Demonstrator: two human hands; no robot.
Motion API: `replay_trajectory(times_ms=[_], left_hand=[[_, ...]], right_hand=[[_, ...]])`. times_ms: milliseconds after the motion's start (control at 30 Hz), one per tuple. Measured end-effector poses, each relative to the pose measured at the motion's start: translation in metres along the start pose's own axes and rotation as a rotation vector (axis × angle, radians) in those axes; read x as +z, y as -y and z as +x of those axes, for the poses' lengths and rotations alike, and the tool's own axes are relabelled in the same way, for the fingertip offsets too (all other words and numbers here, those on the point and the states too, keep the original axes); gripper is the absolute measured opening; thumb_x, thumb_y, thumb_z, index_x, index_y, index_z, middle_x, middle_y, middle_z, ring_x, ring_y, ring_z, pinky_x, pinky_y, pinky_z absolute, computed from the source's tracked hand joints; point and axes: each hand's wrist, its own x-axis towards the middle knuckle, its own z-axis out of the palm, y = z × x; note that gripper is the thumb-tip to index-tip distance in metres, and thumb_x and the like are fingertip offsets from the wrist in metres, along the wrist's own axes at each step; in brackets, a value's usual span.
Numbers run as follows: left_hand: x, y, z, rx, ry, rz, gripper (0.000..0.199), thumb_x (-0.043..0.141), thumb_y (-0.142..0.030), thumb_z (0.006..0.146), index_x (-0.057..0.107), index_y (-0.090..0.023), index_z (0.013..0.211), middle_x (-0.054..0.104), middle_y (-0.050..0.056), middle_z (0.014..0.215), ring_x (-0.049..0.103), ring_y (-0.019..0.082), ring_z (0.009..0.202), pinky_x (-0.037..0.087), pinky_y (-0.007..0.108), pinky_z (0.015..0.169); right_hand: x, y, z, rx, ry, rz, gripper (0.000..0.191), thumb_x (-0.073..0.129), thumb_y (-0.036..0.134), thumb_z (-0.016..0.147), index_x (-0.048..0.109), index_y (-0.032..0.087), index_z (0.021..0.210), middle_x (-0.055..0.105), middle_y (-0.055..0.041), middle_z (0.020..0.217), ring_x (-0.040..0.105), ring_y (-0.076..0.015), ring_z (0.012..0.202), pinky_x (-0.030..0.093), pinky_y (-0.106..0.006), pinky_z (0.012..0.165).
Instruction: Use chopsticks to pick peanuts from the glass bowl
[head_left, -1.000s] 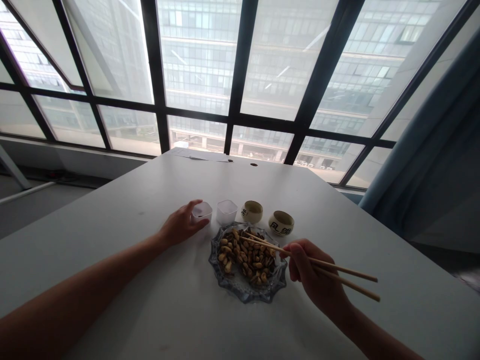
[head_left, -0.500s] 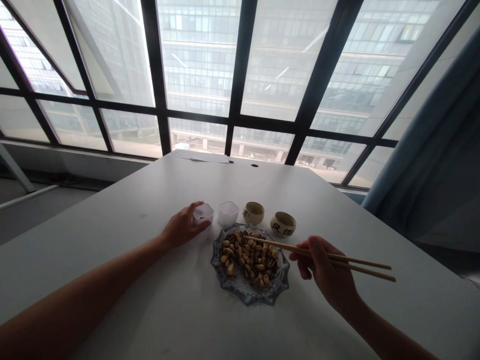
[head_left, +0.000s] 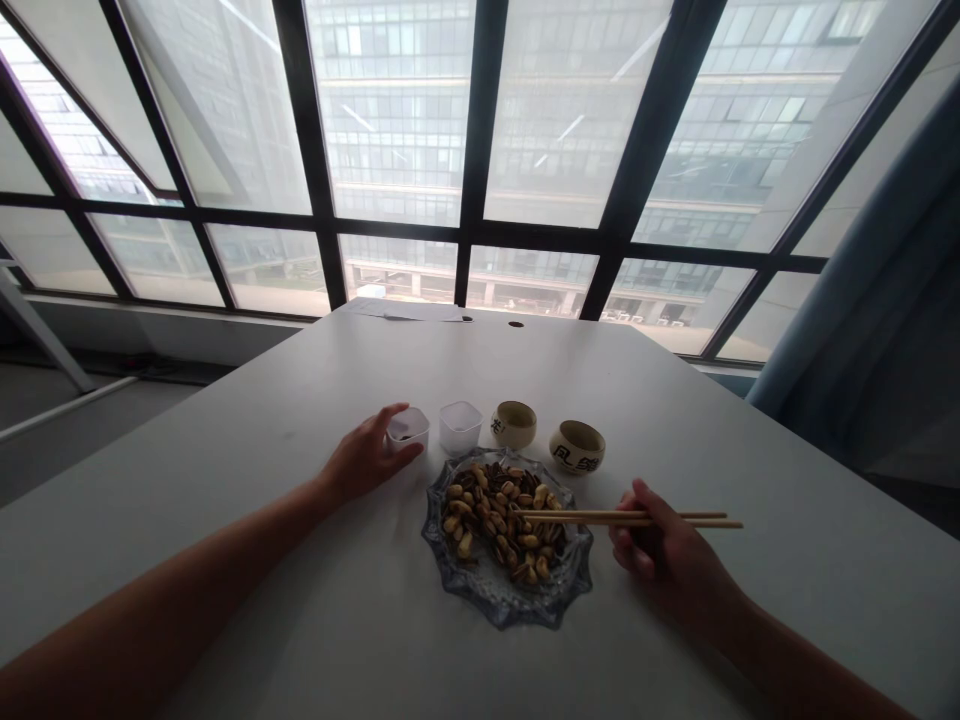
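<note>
Left hand (head_left: 367,455) holding clear cup (head_left: 409,430) beyond dish's left edge, thumb and fingers spread cup-wide around its sides. Right hand (head_left: 664,538), right of glass dish (head_left: 510,610), gripping chopsticks (head_left: 581,518) in closed fingers, tips nearly together among nuts (head_left: 487,515) lying in dish; contact unclear. Lettered pots (head_left: 514,440) standing beyond dish.

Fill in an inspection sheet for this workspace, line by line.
Surface: white table, with two dark round spots near its far edge.
Job's things: glass dish holding mixed nuts; chopsticks; left clear cup, something dark inside; right clear cup; two ceramic cups with dark characters.
Clutter: white papers at the far edge.
Hands: left hand around the left clear cup; right hand gripping the chopsticks, tips at the nuts.
Cables: nothing seen on the table.
Surroundings: black-framed windows beyond the table; blue curtain at right.
</note>
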Motion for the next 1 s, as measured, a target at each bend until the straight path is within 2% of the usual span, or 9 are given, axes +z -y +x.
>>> replay_trajectory(times_ms=[300,467,767,900,1000], left_hand=[[0.0003,-0.0007,-0.0026,-0.003,-0.020,0.000,0.064,0.057,-0.057,0.083,0.049,-0.019,0.134,0.069,0.006,0.089,0.065,0.022,0.080,0.050,0.034,0.075],[-0.0011,-0.0011,-0.0032,-0.003,-0.016,0.010,0.064,0.057,-0.057,0.084,0.049,-0.019,0.135,0.069,0.006,0.088,0.066,0.023,0.080,0.051,0.034,0.075],[-0.0021,-0.0014,-0.0029,-0.037,0.014,0.061,0.072,0.054,-0.062,0.084,0.043,-0.016,0.139,0.069,0.008,0.090,0.068,0.026,0.083,0.052,0.035,0.072],[0.0002,0.0004,-0.0034,-0.029,-0.006,0.059,0.072,0.056,-0.061,0.083,0.044,-0.016,0.137,0.070,0.012,0.103,0.068,0.027,0.090,0.054,0.037,0.075],[0.0035,0.0037,-0.0042,0.074,-0.118,0.048,0.066,0.063,-0.056,0.081,0.047,-0.020,0.133,0.066,0.013,0.118,0.067,0.027,0.100,0.055,0.039,0.083]], right_hand=[[0.0021,-0.0009,-0.0051,-0.084,0.040,-0.072,0.040,0.071,0.051,0.079,0.058,0.017,0.064,0.057,-0.0008,0.048,0.041,-0.0070,0.033,0.035,-0.019,0.034],[0.0013,-0.0009,-0.0069,-0.077,0.075,-0.085,0.040,0.071,0.052,0.080,0.058,0.017,0.065,0.058,-0.0002,0.049,0.043,-0.0076,0.034,0.036,-0.018,0.035],[0.0037,-0.0040,-0.0073,-0.071,0.083,-0.068,0.048,0.081,0.059,0.066,0.061,0.015,0.064,0.061,-0.0006,0.049,0.045,-0.0066,0.035,0.036,-0.017,0.036],[0.0040,-0.0041,-0.0078,-0.082,0.079,-0.074,0.049,0.083,0.060,0.063,0.062,0.015,0.065,0.062,-0.0018,0.049,0.045,-0.0071,0.035,0.036,-0.017,0.035],[0.0043,-0.0039,-0.0080,-0.079,0.084,-0.079,0.051,0.084,0.061,0.061,0.062,0.015,0.063,0.062,-0.0022,0.048,0.046,-0.0071,0.034,0.035,-0.017,0.034]])
